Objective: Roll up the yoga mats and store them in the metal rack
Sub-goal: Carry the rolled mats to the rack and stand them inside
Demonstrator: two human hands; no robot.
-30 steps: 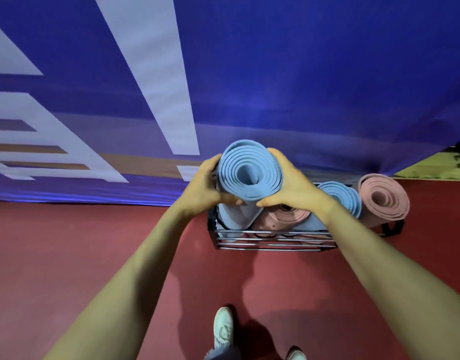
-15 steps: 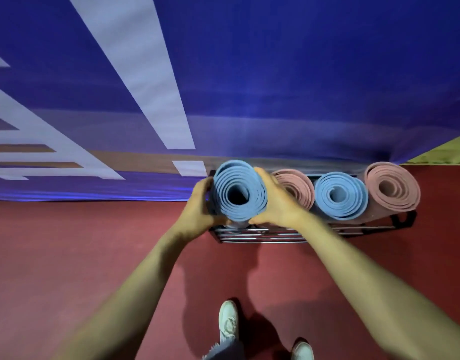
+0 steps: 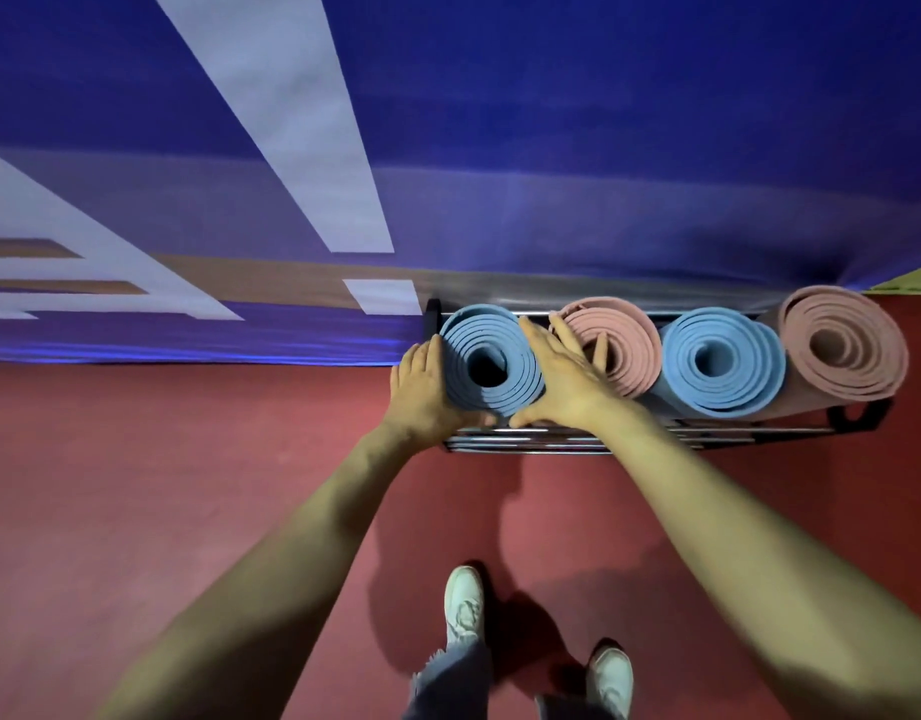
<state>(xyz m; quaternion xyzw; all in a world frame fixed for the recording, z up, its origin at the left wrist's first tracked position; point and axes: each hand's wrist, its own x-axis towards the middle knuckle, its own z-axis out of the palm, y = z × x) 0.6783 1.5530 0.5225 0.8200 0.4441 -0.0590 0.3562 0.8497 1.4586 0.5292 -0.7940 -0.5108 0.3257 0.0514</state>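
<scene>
The blue mat [image 3: 510, 371] stands on end in the leftmost slot of the metal rack [image 3: 551, 441], its spiral end facing up toward the head camera. It sits between the two grips. The left grip [image 3: 419, 394] is clamped on the roll's left flank, palm against it and thumb hooked round the near edge. The right grip [image 3: 562, 379] holds the right flank, its thumb curled round the near edge toward the other thumb. Its fingers reach into the gap beside the pink mat [image 3: 624, 350], and the outer ones lie across that mat's top.

The pink mat touches the blue mat's right side. Next along the rack stand a second blue mat [image 3: 733, 387] and then a far pink mat [image 3: 863, 366], each rolled, upright and pressed against its neighbour.

The rack rests on a red floor [image 3: 188, 485], close against a blue banner [image 3: 603, 122] with pale markings. Two white shoes [image 3: 463, 605] show below, well short of the rack.
</scene>
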